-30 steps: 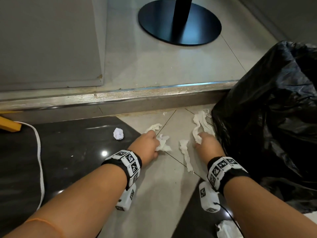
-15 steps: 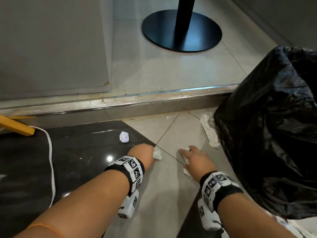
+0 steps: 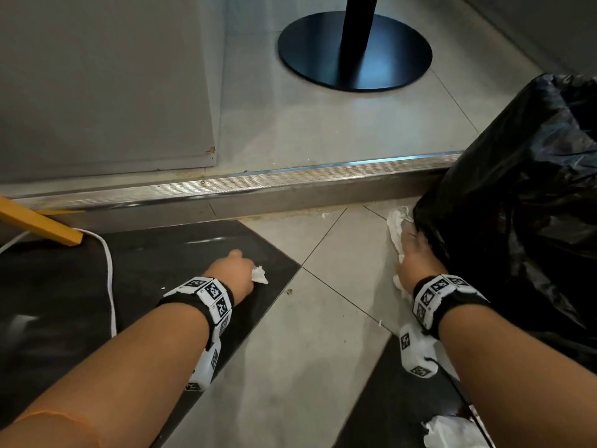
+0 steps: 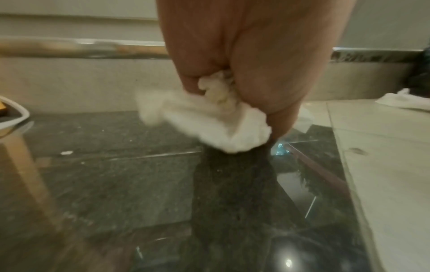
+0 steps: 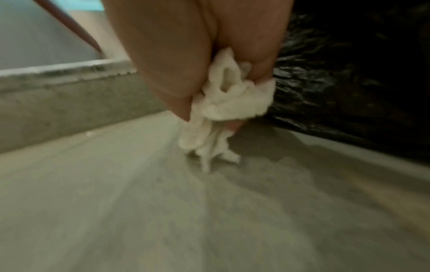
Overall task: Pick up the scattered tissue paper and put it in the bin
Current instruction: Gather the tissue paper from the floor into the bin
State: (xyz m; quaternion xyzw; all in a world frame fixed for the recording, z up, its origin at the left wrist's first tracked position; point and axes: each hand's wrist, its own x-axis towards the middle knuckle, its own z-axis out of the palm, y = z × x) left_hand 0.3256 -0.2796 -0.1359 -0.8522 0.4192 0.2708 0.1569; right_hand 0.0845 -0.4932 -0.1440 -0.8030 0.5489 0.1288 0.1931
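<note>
Collection was partway: left hand (image 3: 233, 273) clenched crumpled white tissue wad (image 4: 209, 117), right hand (image 3: 415, 258) grasped white tissue strip (image 5: 230, 103), black plastic-lined bin (image 3: 523, 202) at three o'clock, torn white tissue scrap (image 3: 452, 431) left at five o'clock.

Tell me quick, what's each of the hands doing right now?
Left hand: closed, gripping a crumpled tissue wad.
Right hand: closed, gripping a bunched tissue strip beside the black bin bag.

Dark floor tile (image 3: 168, 263): polished stone, glossy, speckled, mirror-like.
Pale floor tile (image 3: 339, 253): matt, smooth.
Step edging (image 3: 290, 177): ribbed metal, worn sheen.
Bin liner (image 3: 523, 205): thin black plastic, crinkled, shiny.
Tissue paper (image 4: 216, 119): soft white paper, crumpled, fibrous.
Round base (image 3: 355, 53): black, satin-smooth.
</note>
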